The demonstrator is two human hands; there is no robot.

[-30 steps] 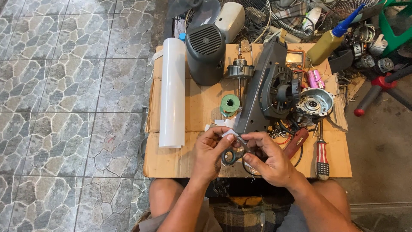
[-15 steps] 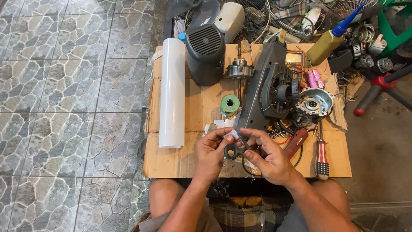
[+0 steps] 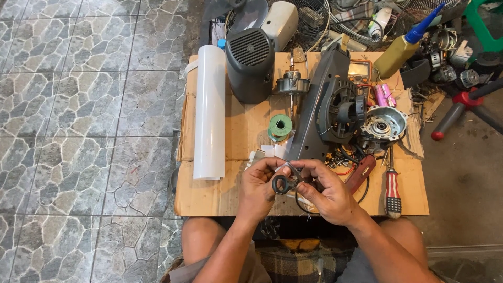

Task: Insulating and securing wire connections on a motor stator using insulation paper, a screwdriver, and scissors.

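Both my hands meet over the near edge of a cardboard sheet (image 3: 209,199) laid on a low table. My left hand (image 3: 258,187) grips a small pair of black-handled scissors (image 3: 285,183), blades pointing away from me. My right hand (image 3: 329,195) pinches a thin dark wire (image 3: 299,202) right at the blades, fingers touching the scissors. Scraps of white tape (image 3: 264,152) lie just beyond my left fingers.
On the cardboard lie a white tube (image 3: 209,112), a dark grey motor housing (image 3: 250,63), a green solder spool (image 3: 281,126), a black fan body (image 3: 327,107), a metal motor cover (image 3: 385,126) and a striped-handled screwdriver (image 3: 393,188). Fan parts and a yellow bottle (image 3: 401,50) crowd the back right. Stone tiles lie left.
My hands stay in the same spot. The scissors have tilted slightly, and my right fingers have closed in nearer the blades.
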